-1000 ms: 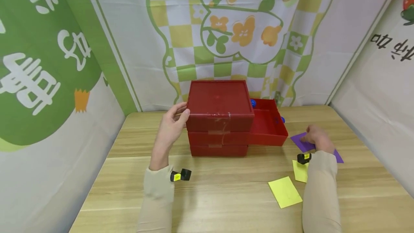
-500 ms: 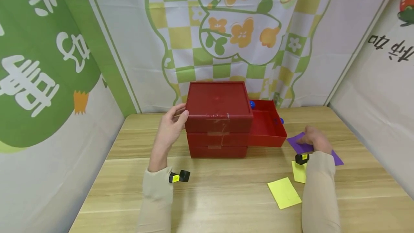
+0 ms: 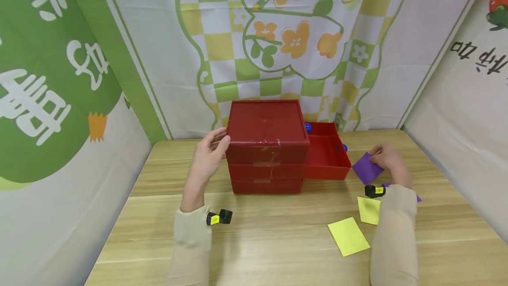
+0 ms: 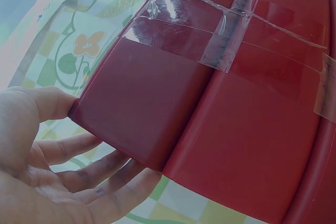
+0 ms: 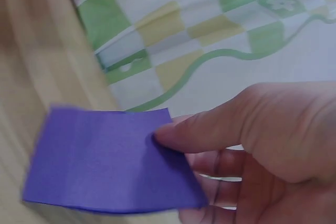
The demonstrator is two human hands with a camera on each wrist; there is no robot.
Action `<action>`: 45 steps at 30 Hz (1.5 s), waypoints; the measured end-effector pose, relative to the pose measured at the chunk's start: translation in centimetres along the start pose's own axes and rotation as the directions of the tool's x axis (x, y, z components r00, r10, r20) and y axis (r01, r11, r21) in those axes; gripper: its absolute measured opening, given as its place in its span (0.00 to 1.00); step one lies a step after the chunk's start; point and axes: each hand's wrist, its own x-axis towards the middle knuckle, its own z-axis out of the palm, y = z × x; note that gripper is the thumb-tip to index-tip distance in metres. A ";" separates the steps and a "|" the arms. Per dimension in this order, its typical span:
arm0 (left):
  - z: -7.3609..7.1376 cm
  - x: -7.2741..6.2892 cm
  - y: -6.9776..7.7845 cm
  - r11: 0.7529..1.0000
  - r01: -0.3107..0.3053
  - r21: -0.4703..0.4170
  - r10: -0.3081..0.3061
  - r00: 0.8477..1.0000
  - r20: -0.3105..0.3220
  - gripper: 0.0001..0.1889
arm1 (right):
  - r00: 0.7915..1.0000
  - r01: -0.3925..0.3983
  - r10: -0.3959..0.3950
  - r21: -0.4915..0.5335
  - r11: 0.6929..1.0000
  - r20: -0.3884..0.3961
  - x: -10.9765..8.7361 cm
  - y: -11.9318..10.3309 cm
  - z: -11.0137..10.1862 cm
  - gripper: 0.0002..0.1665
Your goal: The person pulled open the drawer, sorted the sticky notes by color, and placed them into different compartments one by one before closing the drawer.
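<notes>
A red drawer unit [image 3: 263, 122] stands at the middle back of the table, its drawer [image 3: 328, 172] pulled out to the right. My left hand [image 3: 206, 156] rests against the unit's left side, thumb at the front top corner. In the left wrist view its fingers [image 4: 110, 166] lie along the side, loosely bent. To the right of the drawer, my right hand [image 3: 390, 162] pinches a purple sticky note [image 3: 366, 169] between thumb and fingers. The right wrist view shows this note [image 5: 110, 161] raised and tilted. Another purple note [image 3: 418, 198] lies partly hidden under the right wrist.
Two yellow sticky notes [image 3: 349, 236] lie on the table [image 3: 278, 242] at front right, one partly behind the right sleeve [image 3: 394, 233]. A round blue knob [image 3: 308, 127] shows behind the drawer, with another blue one [image 3: 345, 148] at its right side. Patterned cloth [image 3: 222, 56] hangs behind.
My right hand has lifted the purple note off the tabletop, uncovering part of another purple note. The left hand stays against the drawer unit.
</notes>
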 end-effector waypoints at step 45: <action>0.2 0.1 0.3 1.000 0.013 0.001 -0.013 1.000 -0.008 0.25 | 0.840 0.296 -0.115 0.269 0.917 -0.531 -0.1 -11.5 2.1 0.16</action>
